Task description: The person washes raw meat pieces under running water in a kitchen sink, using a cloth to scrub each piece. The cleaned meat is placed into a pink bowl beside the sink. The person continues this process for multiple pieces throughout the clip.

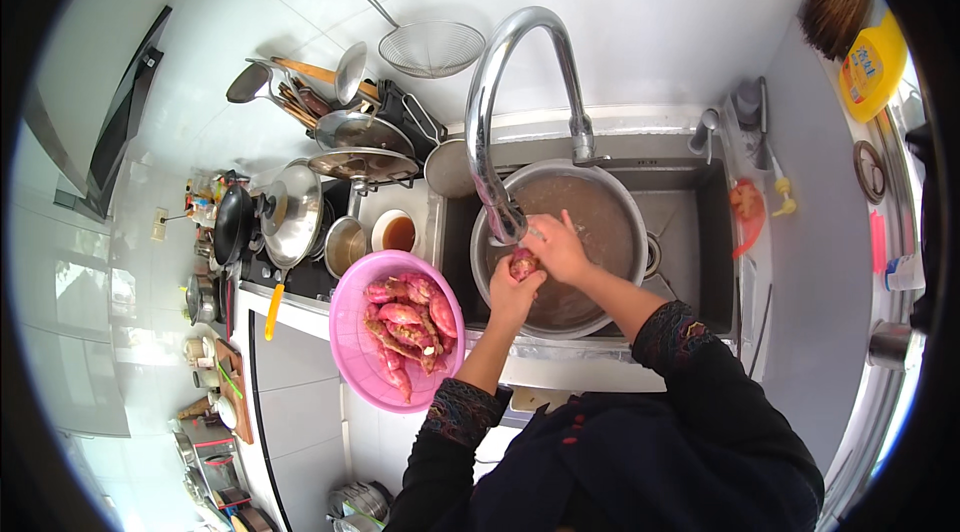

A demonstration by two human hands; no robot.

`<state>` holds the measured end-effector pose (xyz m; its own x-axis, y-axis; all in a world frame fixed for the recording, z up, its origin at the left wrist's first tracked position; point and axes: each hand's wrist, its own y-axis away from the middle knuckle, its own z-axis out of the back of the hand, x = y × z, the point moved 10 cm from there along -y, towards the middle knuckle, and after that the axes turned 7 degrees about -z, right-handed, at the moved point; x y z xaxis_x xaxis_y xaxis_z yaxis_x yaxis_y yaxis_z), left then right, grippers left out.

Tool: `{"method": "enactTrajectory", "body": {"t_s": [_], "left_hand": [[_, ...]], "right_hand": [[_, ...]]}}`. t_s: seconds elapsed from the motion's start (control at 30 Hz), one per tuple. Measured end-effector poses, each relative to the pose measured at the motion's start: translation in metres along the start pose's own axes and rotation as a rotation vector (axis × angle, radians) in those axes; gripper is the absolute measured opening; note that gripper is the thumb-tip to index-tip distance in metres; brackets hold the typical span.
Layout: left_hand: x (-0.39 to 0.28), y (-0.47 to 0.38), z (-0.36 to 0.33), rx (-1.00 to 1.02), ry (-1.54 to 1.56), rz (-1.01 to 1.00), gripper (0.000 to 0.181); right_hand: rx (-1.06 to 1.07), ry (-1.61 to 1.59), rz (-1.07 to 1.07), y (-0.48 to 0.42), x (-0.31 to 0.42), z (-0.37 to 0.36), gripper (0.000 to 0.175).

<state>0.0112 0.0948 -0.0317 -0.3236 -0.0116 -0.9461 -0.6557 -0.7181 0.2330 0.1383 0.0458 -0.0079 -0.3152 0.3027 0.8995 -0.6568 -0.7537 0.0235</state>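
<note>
My left hand (511,295) grips a reddish-purple sweet potato (524,264) over a large metal basin. Close against its far end is my right hand (559,250), under the faucet spout, one finger raised apart; whether it also grips the tuber is hidden. Cloudy brown water (592,232) fills much of the metal basin (636,209), which sits in the sink. The chrome gooseneck faucet (480,111) arches over from behind. Left of my left forearm, a pink plastic colander (349,374) holds several sweet potatoes (405,314), some with soil on them.
A white bowl of brown liquid (398,233) and a small metal pot (346,247) stand behind the colander. Left of them are a lidded wok (292,224) and pot lids (364,164). A wire skimmer (431,48) hangs above. The dark sink (709,254) extends rightward.
</note>
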Motion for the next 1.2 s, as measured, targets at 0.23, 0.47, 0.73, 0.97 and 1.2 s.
{"method": "enactTrajectory", "body": {"t_s": [0.23,0.47,0.73,0.97,1.2], "left_hand": [[-0.007,0.002,-0.005,0.03,0.103,-0.036,0.051],[0.001,-0.016,-0.002,0.11,0.176,-0.202,0.037],[0.008,-0.006,-0.01,0.122,0.019,-0.086,0.059],[-0.005,-0.015,-0.006,0.127,0.276,-0.23,0.038],[0.001,0.0,-0.02,0.178,0.135,0.031,0.035]], "right_hand": [[-0.218,-0.208,-0.251,0.007,-0.013,0.025,0.029],[-0.067,-0.096,0.259,0.052,0.053,-0.011,0.027],[0.006,-0.262,-0.379,-0.016,-0.03,-0.007,0.035],[-0.212,-0.071,0.183,0.049,0.047,-0.015,0.027],[-0.064,-0.222,-0.087,-0.002,-0.01,0.007,0.023]]}}
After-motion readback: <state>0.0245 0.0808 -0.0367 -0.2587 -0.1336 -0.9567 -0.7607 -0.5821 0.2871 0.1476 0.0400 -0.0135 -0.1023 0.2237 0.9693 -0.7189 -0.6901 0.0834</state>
